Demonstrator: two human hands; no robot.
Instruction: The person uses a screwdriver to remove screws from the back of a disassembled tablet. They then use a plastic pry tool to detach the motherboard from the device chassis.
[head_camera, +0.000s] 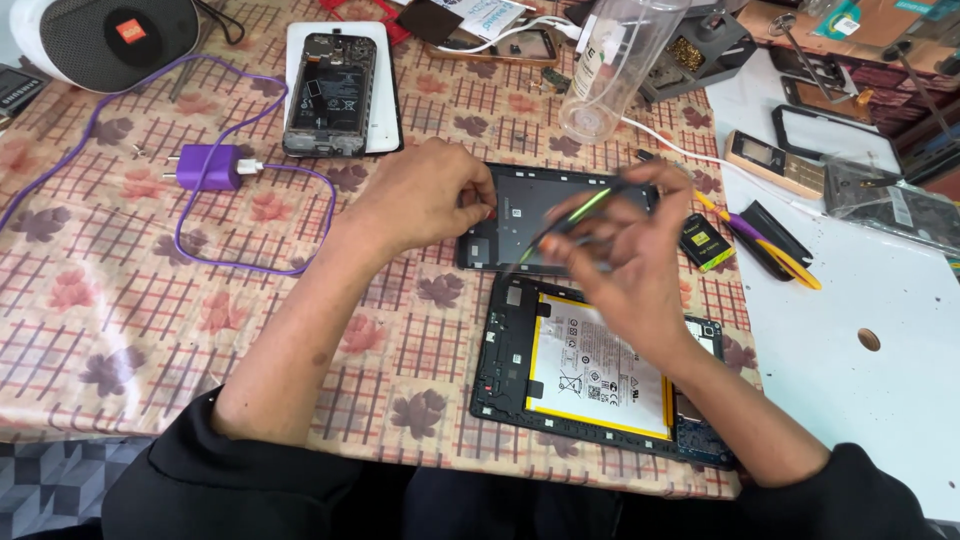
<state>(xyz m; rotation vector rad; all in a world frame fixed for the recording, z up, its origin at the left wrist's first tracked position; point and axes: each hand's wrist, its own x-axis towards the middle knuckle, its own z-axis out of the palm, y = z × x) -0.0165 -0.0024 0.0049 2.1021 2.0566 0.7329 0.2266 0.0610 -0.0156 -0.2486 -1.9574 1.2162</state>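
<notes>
Opened tablet (590, 375): near, battery up, parts exposed.
Left hand (425, 195): fingers pinch back cover (520, 215), steadying it.
Right hand (625, 255): fingers grip tweezers (570, 222), angled onto cover.

White rectangular battery label (598, 368), yellow-edged, inside opened tablet at near table edge. Small black-and-green packet (707, 243) right of the dark panel. White label (594, 55) on clear bottle, far centre. Orange square badge (131, 29) on grey speaker, far left. White-blue paper pack (488, 15) at far edge
</notes>
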